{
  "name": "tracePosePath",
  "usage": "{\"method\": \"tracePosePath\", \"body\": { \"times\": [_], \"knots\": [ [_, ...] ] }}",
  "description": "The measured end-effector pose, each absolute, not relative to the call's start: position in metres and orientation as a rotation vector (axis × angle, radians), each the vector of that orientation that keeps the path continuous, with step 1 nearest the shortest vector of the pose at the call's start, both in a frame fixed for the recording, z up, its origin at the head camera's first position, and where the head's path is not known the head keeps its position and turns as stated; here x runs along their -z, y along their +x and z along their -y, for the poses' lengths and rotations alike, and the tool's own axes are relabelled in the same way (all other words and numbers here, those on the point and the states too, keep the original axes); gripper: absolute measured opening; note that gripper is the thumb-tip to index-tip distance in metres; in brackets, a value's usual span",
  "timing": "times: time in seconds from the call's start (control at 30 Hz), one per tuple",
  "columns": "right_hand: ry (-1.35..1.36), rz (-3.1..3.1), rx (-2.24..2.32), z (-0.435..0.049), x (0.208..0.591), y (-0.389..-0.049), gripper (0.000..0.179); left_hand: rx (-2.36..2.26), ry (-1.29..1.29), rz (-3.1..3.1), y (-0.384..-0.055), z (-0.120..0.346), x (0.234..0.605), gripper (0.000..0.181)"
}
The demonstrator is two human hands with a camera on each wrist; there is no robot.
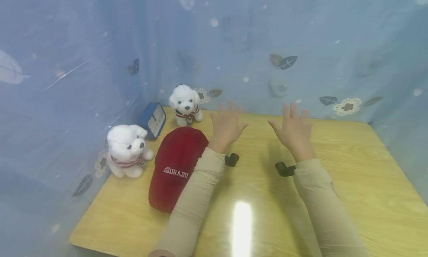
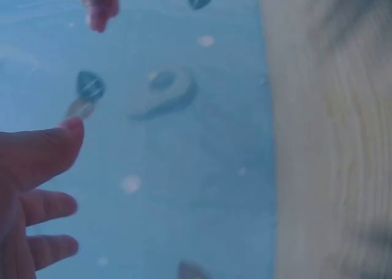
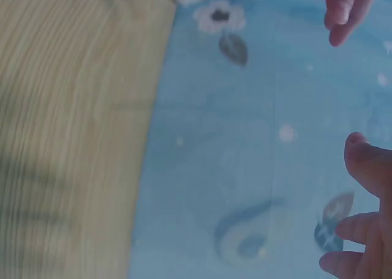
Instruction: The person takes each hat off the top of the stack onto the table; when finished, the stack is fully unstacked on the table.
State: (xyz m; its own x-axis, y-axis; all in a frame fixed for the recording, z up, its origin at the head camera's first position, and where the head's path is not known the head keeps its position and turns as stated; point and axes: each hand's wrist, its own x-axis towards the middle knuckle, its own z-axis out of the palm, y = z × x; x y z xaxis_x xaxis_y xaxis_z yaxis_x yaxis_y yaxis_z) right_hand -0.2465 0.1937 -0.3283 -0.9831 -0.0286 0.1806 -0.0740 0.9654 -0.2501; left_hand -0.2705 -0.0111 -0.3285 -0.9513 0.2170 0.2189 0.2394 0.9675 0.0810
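Observation:
Both hands are raised over the table with fingers spread, holding nothing. The left hand point(image 1: 226, 126) is nearest a red cap point(image 1: 177, 164) lettered COLORADO, whose right side is partly covered by the left sleeve. To the right, apart from it, the right hand point(image 1: 294, 130) hovers with its thumb out toward the left one. Behind the cap sits a white plush dog point(image 1: 185, 104) in a striped scarf. A second plush dog point(image 1: 126, 149) is left of the cap. Between the dogs stands a blue clock point(image 1: 152, 120), turned partly sideways.
The yellow wooden table point(image 1: 351, 175) has a bright light reflection near its front. A blue patterned curtain point(image 1: 240, 56) hangs behind it and at both sides. Dark camera mounts stick out from both wrists.

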Motion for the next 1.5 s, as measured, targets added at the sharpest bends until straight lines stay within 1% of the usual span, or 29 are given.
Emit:
{"method": "tracePosePath", "body": {
  "times": [0.13,0.27,0.37,0.5,0.7,0.8,0.9,1.0,1.13,1.27,1.5],
  "knots": [
    [0.161,2.895,-0.388,-0.17,0.327,-0.249,0.079,0.167,-0.287,2.871,-0.26,0.04,0.317,0.069],
    [0.276,2.871,-0.637,-0.139,0.336,-0.25,0.074,0.271,-0.28,2.755,-0.241,0.082,0.318,0.059],
    [0.342,2.842,-0.885,-0.116,0.349,-0.25,0.067,0.361,-0.27,2.674,-0.223,0.113,0.326,0.053],
    [0.38,2.807,-1.139,-0.09,0.369,-0.248,0.057,0.471,-0.224,2.631,-0.195,0.148,0.339,0.051],
    [0.401,2.799,-1.408,-0.059,0.393,-0.235,0.043,0.717,-0.21,2.621,-0.141,0.198,0.366,0.043],
    [0.417,2.806,-1.518,-0.047,0.4,-0.229,0.038,0.822,-0.078,2.663,-0.115,0.218,0.38,0.04],
    [0.409,2.79,-1.631,-0.038,0.404,-0.225,0.033,0.884,0.117,2.729,-0.097,0.23,0.396,0.04],
    [0.387,2.752,-1.698,-0.032,0.408,-0.224,0.027,0.932,0.226,2.79,-0.089,0.235,0.414,0.039],
    [0.361,2.694,-1.769,-0.028,0.411,-0.226,0.022,1.009,0.254,2.79,-0.087,0.234,0.429,0.038],
    [0.32,2.66,-1.802,-0.024,0.411,-0.228,0.019,1.159,0.322,2.744,-0.09,0.238,0.43,0.038],
    [0.325,2.603,-1.722,-0.022,0.402,-0.231,0.017,1.796,0.528,2.526,-0.097,0.245,0.417,0.038]
  ]
}}
